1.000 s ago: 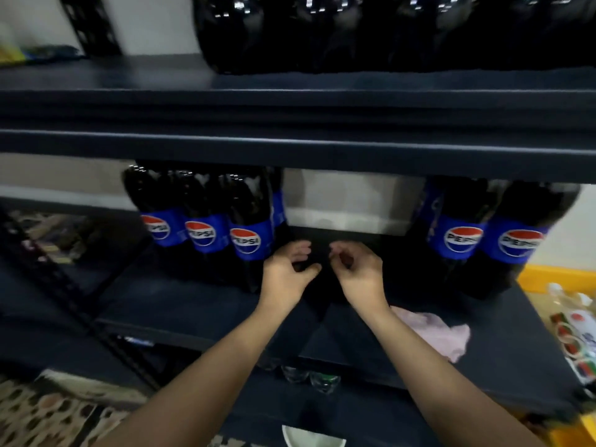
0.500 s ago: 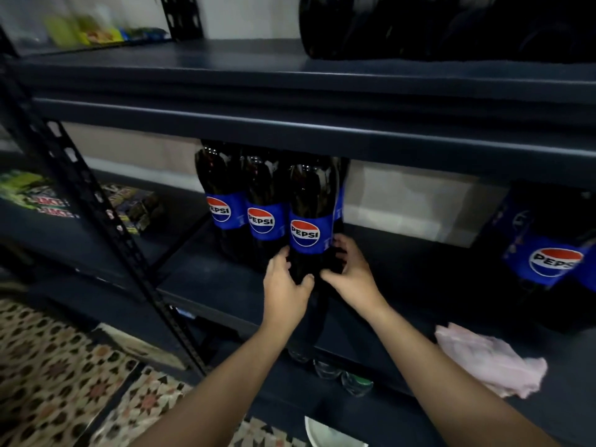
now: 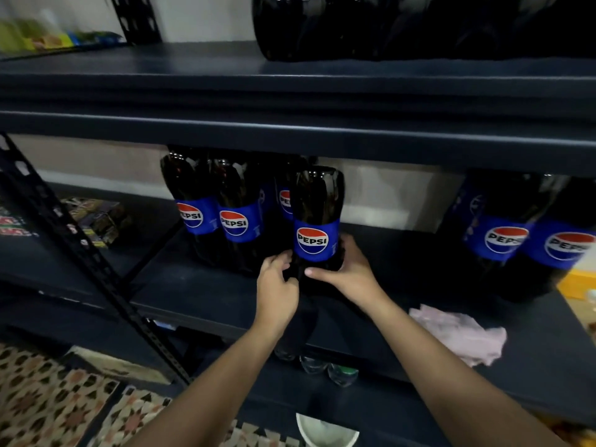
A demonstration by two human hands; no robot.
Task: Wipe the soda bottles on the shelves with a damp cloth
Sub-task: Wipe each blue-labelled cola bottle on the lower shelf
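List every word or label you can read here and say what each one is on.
"PEPSI": blue label of the held bottle, gripped by the left hand and right hand.
"PEPSI": two bottles to its left.
"PEPSI": two right-hand bottles, blurred but legible.
Partly hidden logo: a bottle behind.
Packets on the left shelf: too blurred to read.

A patterned floor tile [image 3: 48, 398] lies below, with blurred packets [image 3: 96, 217] (labels unreadable) on the left rack.
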